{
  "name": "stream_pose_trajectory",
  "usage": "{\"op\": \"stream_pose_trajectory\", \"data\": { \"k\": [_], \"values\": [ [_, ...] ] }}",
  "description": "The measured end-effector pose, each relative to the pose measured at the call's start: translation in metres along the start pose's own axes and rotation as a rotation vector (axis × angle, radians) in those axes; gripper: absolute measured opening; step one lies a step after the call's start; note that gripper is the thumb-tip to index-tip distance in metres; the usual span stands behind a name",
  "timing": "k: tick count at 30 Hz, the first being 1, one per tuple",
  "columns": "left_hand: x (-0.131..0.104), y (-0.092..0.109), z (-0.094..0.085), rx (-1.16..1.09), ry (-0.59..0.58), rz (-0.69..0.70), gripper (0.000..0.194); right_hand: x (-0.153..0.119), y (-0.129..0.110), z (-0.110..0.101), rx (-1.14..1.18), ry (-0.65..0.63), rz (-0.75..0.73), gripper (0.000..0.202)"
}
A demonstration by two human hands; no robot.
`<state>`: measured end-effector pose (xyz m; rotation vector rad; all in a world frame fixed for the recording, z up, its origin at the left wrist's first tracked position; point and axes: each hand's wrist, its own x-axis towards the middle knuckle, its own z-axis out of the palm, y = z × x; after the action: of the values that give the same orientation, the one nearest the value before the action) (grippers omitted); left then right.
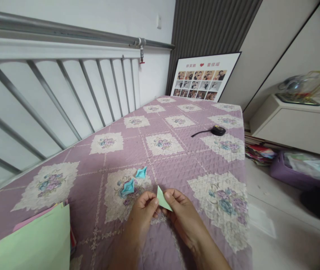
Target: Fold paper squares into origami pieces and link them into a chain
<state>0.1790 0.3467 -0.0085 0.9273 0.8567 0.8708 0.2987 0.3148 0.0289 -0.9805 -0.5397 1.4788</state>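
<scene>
A small folded piece of light green paper (163, 199) is held up between my two hands, its pointed corner upward. My left hand (146, 207) pinches its left edge between thumb and fingers. On its right side my right hand (180, 206) grips it, thumb laid across the front. Just beyond my left hand lie two blue folded paper boats (128, 186), one of them a smaller blue paper boat (141, 172) farther off. At the lower left rests a stack of coloured paper (36, 240) with a light green sheet on top.
A purple floral cloth (131, 150) covers the surface. A black tape measure (218, 130) with a strap lies at the far right. Grey-barred railings and a pipe (64, 32) run along the left wall. A photo board (205, 77) leans behind; a purple basket (289, 172) stands on the floor.
</scene>
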Motion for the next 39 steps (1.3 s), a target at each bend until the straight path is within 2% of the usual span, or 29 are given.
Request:
{"op": "stream_pose_trajectory", "data": {
  "k": [6, 11, 17, 25, 32, 35, 39],
  "values": [
    [-0.009, 0.012, 0.008, -0.225, -0.013, -0.026, 0.03, -0.003, -0.002, 0.006, 0.11, -0.038, 0.074, 0.029],
    [-0.013, 0.018, 0.009, -0.361, -0.087, -0.036, 0.027, -0.005, 0.002, 0.006, 0.147, -0.048, 0.077, 0.029],
    [-0.013, 0.017, 0.007, -0.401, -0.156, -0.013, 0.021, -0.005, 0.003, 0.005, 0.159, -0.076, 0.078, 0.027],
    [-0.014, 0.017, 0.007, -0.4, -0.17, -0.01, 0.02, -0.004, 0.002, 0.006, 0.161, -0.07, 0.085, 0.027],
    [-0.014, 0.019, 0.008, -0.389, -0.161, -0.022, 0.024, -0.008, -0.003, 0.012, 0.102, 0.011, 0.101, 0.031],
    [-0.015, 0.02, 0.009, -0.37, -0.106, -0.051, 0.028, -0.007, -0.003, 0.013, 0.042, 0.061, 0.049, 0.032],
    [-0.014, 0.02, 0.008, -0.366, -0.029, -0.102, 0.031, -0.004, 0.002, 0.01, -0.08, 0.066, -0.05, 0.03]
  ]
}}
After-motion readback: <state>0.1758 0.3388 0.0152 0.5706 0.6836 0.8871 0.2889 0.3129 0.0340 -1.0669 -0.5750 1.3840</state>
